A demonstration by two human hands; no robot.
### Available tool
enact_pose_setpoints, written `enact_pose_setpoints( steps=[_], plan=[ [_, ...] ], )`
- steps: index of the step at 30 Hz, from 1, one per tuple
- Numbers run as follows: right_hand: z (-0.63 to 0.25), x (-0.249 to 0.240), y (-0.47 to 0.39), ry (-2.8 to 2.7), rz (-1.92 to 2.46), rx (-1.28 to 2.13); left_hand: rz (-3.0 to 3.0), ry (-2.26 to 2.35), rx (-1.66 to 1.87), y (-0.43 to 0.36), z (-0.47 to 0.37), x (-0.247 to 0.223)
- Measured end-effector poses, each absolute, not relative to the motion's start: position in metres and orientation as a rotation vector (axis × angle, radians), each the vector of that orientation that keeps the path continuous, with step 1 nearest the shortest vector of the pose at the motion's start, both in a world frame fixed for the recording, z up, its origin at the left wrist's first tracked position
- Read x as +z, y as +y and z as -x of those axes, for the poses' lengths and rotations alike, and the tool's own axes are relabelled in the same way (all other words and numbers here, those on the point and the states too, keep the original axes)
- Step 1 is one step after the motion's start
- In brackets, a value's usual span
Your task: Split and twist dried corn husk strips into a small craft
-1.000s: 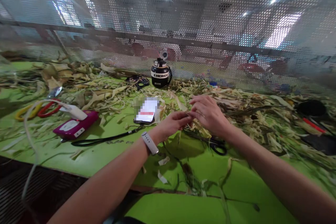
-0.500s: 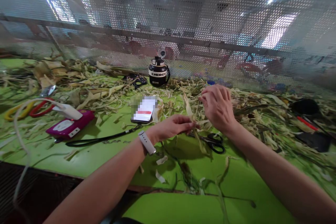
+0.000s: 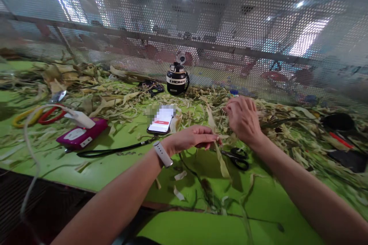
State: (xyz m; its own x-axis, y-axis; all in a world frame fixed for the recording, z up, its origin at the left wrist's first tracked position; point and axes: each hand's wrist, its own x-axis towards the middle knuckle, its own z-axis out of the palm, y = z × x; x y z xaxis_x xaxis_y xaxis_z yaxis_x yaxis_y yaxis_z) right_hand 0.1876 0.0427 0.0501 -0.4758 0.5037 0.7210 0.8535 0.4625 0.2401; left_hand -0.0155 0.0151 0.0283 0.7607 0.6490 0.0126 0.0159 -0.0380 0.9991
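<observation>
My left hand (image 3: 198, 136), with a pale watch band on its wrist, pinches a pale dry husk strip (image 3: 222, 164) between thumb and fingers. One end of the strip rises above the fingertips and the other hangs over the table. To the right and slightly higher, my right hand (image 3: 244, 119) is closed, its fingertips bent towards the left hand. A thin pale strand (image 3: 221, 118) runs down from those fingertips towards the left hand's pinch. Black-handled scissors (image 3: 240, 157) lie on the green table just below both hands, partly behind the hanging strip.
Loose husks (image 3: 126, 97) cover the table's back and right. A phone (image 3: 161, 120) with a black strap lies left of the hands, near a purple power adapter (image 3: 83, 134) with a white plug and cable. A black bottle (image 3: 176, 82) stands before a perforated screen (image 3: 201, 19).
The whole view has shifted slightly, so things sit a little further right. The husk strip's hanging end has turned and shows broader. Both hands keep their grip.
</observation>
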Motion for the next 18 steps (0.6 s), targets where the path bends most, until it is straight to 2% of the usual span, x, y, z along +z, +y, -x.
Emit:
enact_pose_setpoints(
  steps=[7, 18],
  plan=[
    [-0.191, 0.050, 0.046, -2.114, 1.201, -0.812, -1.500, 0.731, 0.740, 0.025, 0.025, 0.029],
    [-0.194, 0.055, 0.049, -2.149, 1.216, -0.540, -1.461, 0.866, 0.929, 0.046, 0.026, 0.012]
  ],
)
